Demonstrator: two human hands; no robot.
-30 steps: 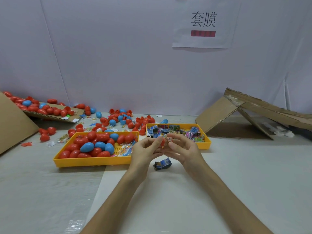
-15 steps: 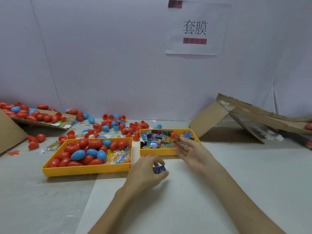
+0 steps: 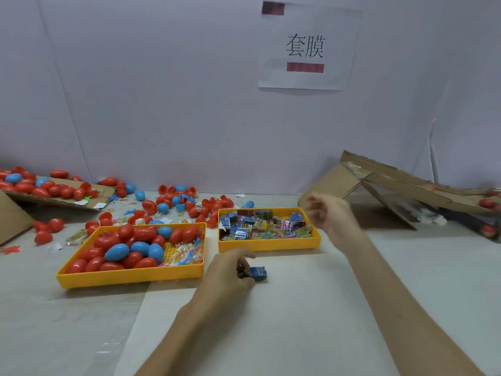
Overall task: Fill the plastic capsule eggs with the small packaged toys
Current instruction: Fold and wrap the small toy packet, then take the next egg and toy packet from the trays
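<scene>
Blue packet [image 3: 259, 274] lies on the surface [image 3: 311, 308], long axis 9-to-3, at 3 o'clock of the left hand [image 3: 229, 272], whose fingers [image 3: 245, 255] curl onto its 9 o'clock end, pinching it. The right hand [image 3: 332, 217] is up in the air, farther off and blurred; can't tell its grip. Egg tray [image 3: 130, 276] at 10 o'clock, toy tray [image 3: 271, 245] at 12. Lift path looks free, I'd judge.
</scene>
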